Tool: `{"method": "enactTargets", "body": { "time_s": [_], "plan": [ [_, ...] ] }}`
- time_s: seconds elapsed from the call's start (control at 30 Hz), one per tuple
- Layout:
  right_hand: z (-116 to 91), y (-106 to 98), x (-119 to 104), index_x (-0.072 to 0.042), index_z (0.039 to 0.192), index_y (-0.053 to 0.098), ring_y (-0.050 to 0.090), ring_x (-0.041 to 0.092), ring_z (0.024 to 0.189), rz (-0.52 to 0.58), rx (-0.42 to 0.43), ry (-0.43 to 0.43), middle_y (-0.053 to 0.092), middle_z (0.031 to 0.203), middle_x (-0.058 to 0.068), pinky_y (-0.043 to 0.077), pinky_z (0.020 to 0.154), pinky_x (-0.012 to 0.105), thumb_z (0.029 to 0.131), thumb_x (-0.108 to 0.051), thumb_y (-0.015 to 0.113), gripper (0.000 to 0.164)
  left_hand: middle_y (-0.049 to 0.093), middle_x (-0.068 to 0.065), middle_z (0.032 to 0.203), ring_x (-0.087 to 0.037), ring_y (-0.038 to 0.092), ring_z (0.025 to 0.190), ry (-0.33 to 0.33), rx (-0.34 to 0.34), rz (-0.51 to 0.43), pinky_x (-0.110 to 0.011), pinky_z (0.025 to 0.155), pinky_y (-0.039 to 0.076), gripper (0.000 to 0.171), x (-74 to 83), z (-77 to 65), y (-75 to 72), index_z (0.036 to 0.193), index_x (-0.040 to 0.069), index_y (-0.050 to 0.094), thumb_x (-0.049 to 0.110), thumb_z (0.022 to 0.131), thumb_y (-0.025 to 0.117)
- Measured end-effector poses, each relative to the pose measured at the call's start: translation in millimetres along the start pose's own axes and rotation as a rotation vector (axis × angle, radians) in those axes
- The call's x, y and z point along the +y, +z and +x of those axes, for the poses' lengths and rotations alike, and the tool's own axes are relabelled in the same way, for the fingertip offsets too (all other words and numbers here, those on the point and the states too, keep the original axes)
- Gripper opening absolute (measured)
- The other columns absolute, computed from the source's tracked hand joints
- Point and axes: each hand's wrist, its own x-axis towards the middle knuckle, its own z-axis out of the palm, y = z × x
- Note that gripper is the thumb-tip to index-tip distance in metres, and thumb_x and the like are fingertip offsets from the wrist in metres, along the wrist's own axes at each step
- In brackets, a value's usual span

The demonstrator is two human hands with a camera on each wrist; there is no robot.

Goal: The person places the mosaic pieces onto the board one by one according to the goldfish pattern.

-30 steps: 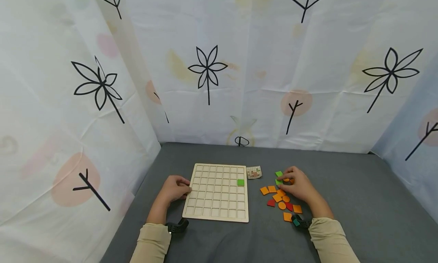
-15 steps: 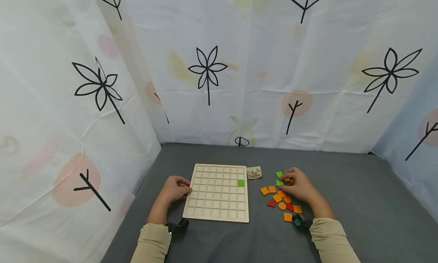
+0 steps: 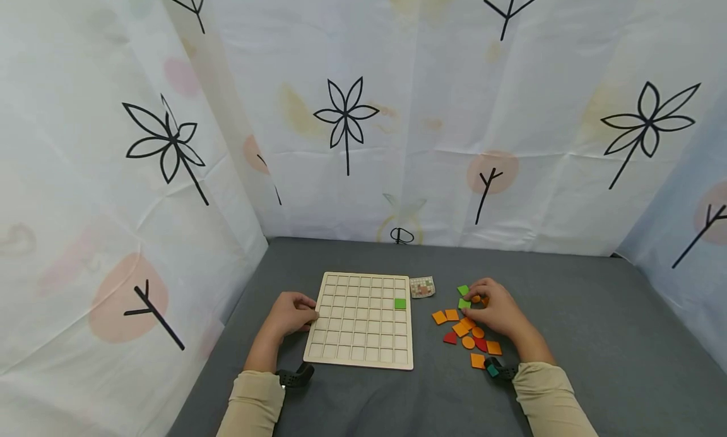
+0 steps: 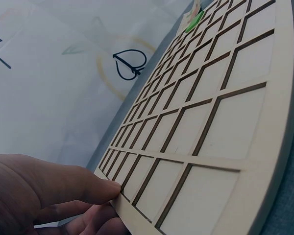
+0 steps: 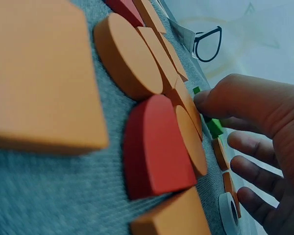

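A pale wooden grid board [image 3: 358, 364] lies flat, with a green square tile [image 3: 400, 304] in one cell towards its right side. At its left edge my left hand [image 3: 291, 313] grips the rim; in the left wrist view the thumb [image 4: 100, 190] lies on the rim, the other fingers curled beside or under it. My right hand [image 3: 495, 305] is among the loose pieces, thumb and forefinger around a green tile [image 3: 463, 304], pinching it. Another green tile [image 3: 463, 290] lies just beyond. In the right wrist view the thumb partly hides the green tile [image 5: 214, 128].
Several orange squares [image 3: 478, 360], orange discs [image 3: 468, 342] and red round-ended pieces [image 3: 450, 338] lie scattered right of the board. A small patterned card [image 3: 422, 287] touches the board's upper right corner. A white ring-like piece [image 5: 229, 214] shows beyond the right fingers. Patterned curtains surround the grey table [image 3: 613, 336].
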Motion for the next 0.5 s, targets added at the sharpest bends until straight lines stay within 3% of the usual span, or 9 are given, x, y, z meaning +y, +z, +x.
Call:
{"method": "enactTargets", "body": {
  "time_s": [0.23,0.5],
  "plan": [
    [1,4,-6,-0.008,0.108,0.078,0.057,0.020,0.087,0.019,0.078,-0.045,0.068,0.106,0.010,0.050,0.075,0.034,0.089,-0.013,0.085,0.021,0.072,-0.017,0.098,-0.022,0.072,0.082,-0.008,-0.004,0.004,-0.040,0.073,0.064,0.026,1.9,1.7,0.0,0.115,-0.004,0.073,0.004,0.090,0.078],
    [10,20,-39,-0.009,0.108,0.079,0.052,0.014,0.079,0.044,0.049,-0.090,0.070,0.105,0.006,0.046,0.068,0.029,0.090,-0.012,0.085,0.019,0.072,-0.017,0.098,-0.022,0.072,0.082,-0.019,-0.004,0.018,-0.039,0.072,0.064,0.026,1.2,1.6,-0.7,0.115,-0.004,0.073,0.005,0.091,0.078]
  ]
}}
